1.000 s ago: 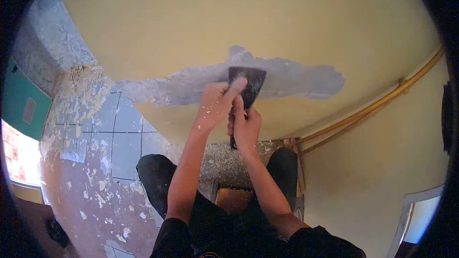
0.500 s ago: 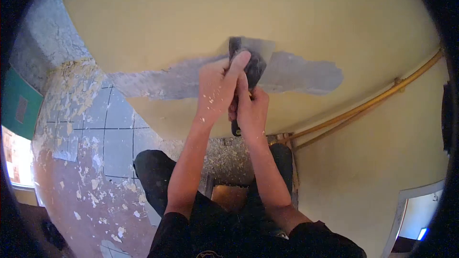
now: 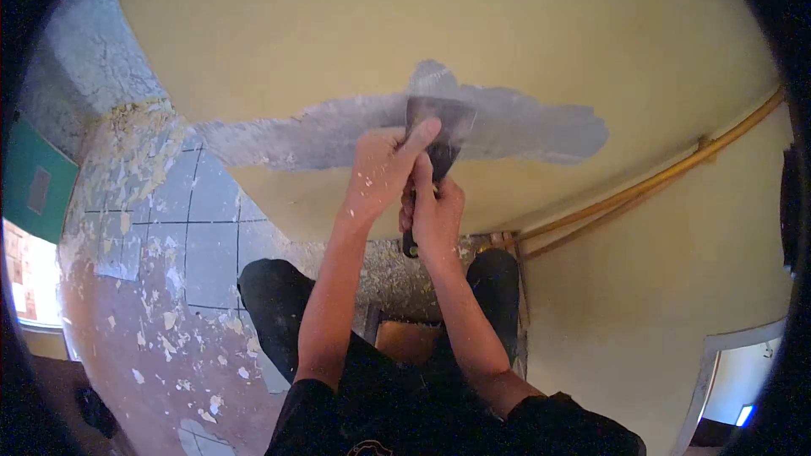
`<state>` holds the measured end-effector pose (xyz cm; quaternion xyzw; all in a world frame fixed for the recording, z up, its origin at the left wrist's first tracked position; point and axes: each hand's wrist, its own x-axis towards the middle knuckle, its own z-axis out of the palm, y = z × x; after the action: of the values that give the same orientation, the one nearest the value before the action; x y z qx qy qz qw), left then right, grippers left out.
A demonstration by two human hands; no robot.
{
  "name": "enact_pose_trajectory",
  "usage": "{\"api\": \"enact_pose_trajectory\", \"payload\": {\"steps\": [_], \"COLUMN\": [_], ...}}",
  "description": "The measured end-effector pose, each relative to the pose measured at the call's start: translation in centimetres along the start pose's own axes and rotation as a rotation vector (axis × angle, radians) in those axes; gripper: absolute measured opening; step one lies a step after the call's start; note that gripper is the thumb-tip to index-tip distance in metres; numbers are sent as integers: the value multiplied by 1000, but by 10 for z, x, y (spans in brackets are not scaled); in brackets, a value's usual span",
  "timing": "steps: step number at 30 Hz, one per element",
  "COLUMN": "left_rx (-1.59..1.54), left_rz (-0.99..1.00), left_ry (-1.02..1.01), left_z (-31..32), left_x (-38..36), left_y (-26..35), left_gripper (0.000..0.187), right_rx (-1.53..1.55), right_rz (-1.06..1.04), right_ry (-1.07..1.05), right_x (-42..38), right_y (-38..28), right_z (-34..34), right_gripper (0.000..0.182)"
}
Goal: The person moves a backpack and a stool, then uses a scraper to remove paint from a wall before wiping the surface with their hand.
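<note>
Both hands are closed on a scraper (image 3: 444,145) with a wide flat blade and a dark handle. My left hand (image 3: 382,167) grips it near the blade, thumb on top. Lower down, my right hand (image 3: 434,213) is wrapped round the handle, whose end sticks out below the fingers. The blade lies against a grey bare strip (image 3: 532,127) that runs across the yellow painted wall (image 3: 338,34). A small grey bump of bared surface rises above the strip, just beyond the blade.
Paint flakes lie over the tiled floor (image 3: 211,253) at the left. A yellow pipe (image 3: 650,181) runs along the right side. A green panel (image 3: 38,181) stands at the far left, and a doorway (image 3: 735,388) shows at the lower right.
Both hands and the scraper have moved down towards my body. A grey patch above the strip now shows where the blade was.
</note>
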<state>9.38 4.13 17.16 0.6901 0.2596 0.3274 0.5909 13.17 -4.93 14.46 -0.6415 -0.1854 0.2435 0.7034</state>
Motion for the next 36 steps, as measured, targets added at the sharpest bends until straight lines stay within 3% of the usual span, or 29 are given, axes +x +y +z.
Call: {"api": "enact_pose_trajectory", "payload": {"steps": [3,7,11,12,16,19,25,28,30,34,36], "left_rx": [-44,-19,-31,46,-108,33,-24,9,408,250,602], "left_rz": [62,-18,45,111,-25,81,4,-39,74,100,92], "left_ry": [65,26,-3,74,98,150,91,50,-72,-73,-116], "left_z": [2,0,3,3,8,10,2,4,6,-3,-9], "left_x": [6,-2,5,8,2,0,2,-6,-12,-21,-22], "left_y": [4,11,-5,2,10,8,39,22,0,-36,-19], "left_gripper": [57,56,56,57,57,55,52,49,46,44,43], "right_rx": [-29,20,4,-14,-29,-30,9,-65,-112,-158,-362], "right_rz": [-11,-56,-21,-59,-70,-44,-77,-53,6,150,-121], "right_ry": [-37,-45,-31,-42,-21,-26,-123,-103,-124,-183,-160], "right_x": [16,10,11,17,13,6,14,3,-3,-8,-2], "right_y": [-6,-9,-3,-7,-15,-4,-30,-14,6,50,100], "right_z": [1,2,-1,1,2,-1,-1,-26,-55,-134,-161], "right_gripper": [41,39,39,38,39,40,42,42,42,41,37]}}
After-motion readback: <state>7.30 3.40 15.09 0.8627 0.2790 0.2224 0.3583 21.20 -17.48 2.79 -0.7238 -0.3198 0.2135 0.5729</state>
